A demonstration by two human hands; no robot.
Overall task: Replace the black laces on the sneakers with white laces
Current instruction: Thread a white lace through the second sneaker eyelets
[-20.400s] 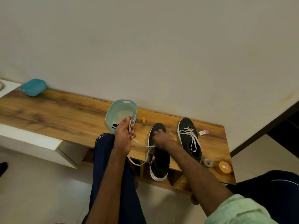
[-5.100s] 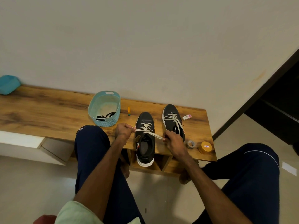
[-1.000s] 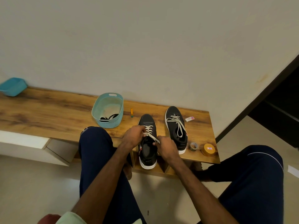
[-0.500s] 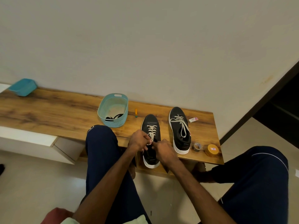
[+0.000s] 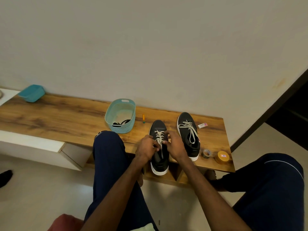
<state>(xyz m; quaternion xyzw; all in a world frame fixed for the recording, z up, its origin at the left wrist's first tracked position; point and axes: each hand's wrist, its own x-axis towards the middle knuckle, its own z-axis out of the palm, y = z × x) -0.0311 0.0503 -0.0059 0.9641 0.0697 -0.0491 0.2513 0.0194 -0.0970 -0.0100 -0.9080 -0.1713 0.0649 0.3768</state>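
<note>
Two black sneakers stand on the wooden bench (image 5: 66, 119). The left sneaker (image 5: 158, 162) carries a white lace (image 5: 159, 135) crossed up its eyelets. My left hand (image 5: 146, 148) and my right hand (image 5: 174, 145) meet over its tongue, and each pinches an end of that lace where the ends come together. The right sneaker (image 5: 189, 130) stands beside it, laced in white with loose ends lying across its opening. Black laces (image 5: 120, 122) lie in the pale teal basket (image 5: 108, 117) to the left.
An orange marker (image 5: 143, 118) lies between basket and shoes. A small eraser box (image 5: 202, 125), a tape roll (image 5: 207, 153) and a yellow tin (image 5: 222, 156) sit at the bench's right end. A blue tub (image 5: 31, 93) stands far left. My knees flank the bench front.
The white lace has been threaded up the left sneaker since the earliest frame. In the last second my hands have stayed together at the lace ends above the tongue; the camera has shifted slightly.
</note>
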